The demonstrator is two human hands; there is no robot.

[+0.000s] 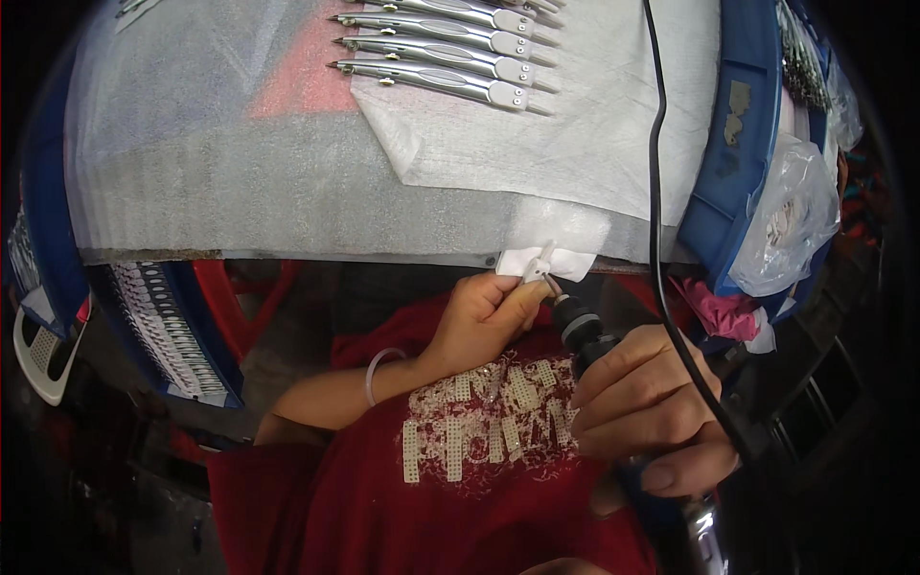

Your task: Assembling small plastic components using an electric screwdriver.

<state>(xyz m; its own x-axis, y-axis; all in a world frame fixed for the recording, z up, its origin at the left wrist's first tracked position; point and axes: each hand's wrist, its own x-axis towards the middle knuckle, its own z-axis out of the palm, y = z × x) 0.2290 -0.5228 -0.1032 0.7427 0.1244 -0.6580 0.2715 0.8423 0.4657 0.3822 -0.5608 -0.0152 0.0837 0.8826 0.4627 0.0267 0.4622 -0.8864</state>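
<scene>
The slim silver compasses [441,80] look smooth, glossy metal, the black cylindrical power-tool nose [581,326] matt, the thin white sheet [613,134] matt and paper-like, the clear bag [791,201] crinkled, shiny plastic.

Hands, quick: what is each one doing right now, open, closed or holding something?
Left hand: closed, pinching a small pale piece.
Right hand: closed around a dark power tool, tip toward that piece.

A hand can pass over the near left stretch of the covered table [220,206]. The row of compasses [431,79] blocks the far middle; a blue tray [728,158] bounds the right, and a black cord [658,144] crosses before it.
</scene>
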